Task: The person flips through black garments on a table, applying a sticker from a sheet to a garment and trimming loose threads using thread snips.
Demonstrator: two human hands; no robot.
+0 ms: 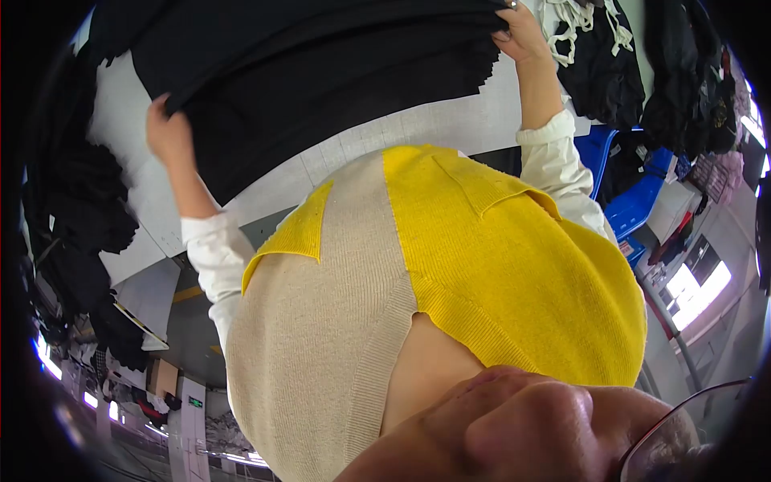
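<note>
A wide piece of black fabric [321, 88] spreads over the pale table [385, 132], creased along its far part. My left hand [169, 138] is closed on its left edge, slightly blurred. At the upper right, my right hand [524, 34] grips the opposite edge between thumb and fingers, and a ring shows on it. The fabric stretches between both hands, its near edge hanging loosely across the tabletop. The far side of the fabric runs out of the picture.
Piles of dark cloth [76, 201] lie at the left. To the right are black garments [602, 76] with white ties [572, 28] and blue plastic chairs [634, 213]. My yellow and beige knit vest [498, 265] fills the middle.
</note>
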